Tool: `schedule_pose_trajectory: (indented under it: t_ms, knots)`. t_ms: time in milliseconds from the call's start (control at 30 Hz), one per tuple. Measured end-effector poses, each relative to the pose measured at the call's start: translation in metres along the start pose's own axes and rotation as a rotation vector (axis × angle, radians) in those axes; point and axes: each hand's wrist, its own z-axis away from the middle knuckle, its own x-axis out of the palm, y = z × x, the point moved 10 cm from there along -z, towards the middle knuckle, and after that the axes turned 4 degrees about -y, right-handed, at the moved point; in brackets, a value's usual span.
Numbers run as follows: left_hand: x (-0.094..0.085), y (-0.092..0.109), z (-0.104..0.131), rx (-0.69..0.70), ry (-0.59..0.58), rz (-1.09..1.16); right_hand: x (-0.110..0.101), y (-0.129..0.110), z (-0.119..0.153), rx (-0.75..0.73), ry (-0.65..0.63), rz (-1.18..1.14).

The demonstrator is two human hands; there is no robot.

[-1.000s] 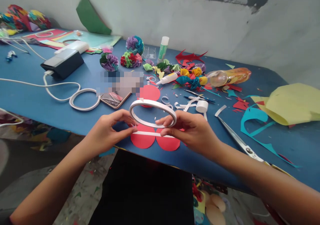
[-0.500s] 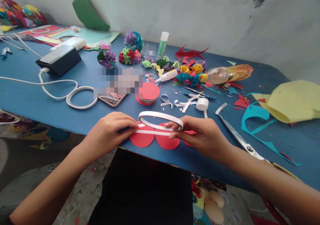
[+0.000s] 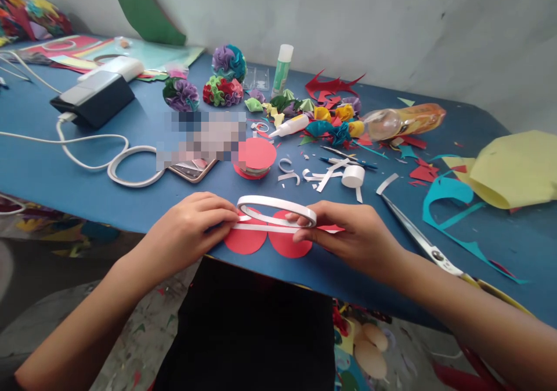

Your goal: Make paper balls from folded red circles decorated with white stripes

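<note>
My right hand (image 3: 348,225) grips a thin roll of white tape (image 3: 278,203), tilted just above the table's near edge. A narrow strip of tape (image 3: 256,227) runs from it across red paper circles (image 3: 246,243), which lie side by side. At the strip's left end, my left hand (image 3: 191,223) has thumb and fingers pinched together on it. More red paper shows under my right hand, mostly covered. Whether the strip is stuck down along its length, I cannot tell.
Beyond my hands sits a stack of red circles (image 3: 257,154). Scissors (image 3: 429,249) lie open at right, near blue paper scraps (image 3: 448,194). A glue bottle (image 3: 290,126), a glue stick (image 3: 282,69), a plastic bottle (image 3: 400,121) and another tape roll (image 3: 114,173) are farther off.
The view has shifted slightly. Both hands keep their grip on the tape; the roll and strip hold nearly the same place over the red circles.
</note>
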Motion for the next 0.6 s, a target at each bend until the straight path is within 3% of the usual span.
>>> schedule_pose_trajectory:
  t_ms: [233,600]
  knots:
    - [-0.0002,0.0027,-0.0015,0.013,-0.003,-0.050,-0.0012,-0.0036,-0.0017,-0.021,-0.040,0.064]
    - [0.0037,-0.0057,-0.0013,-0.052,-0.039,0.046,-0.0030,-0.0029,-0.0017,0.002,-0.080,0.123]
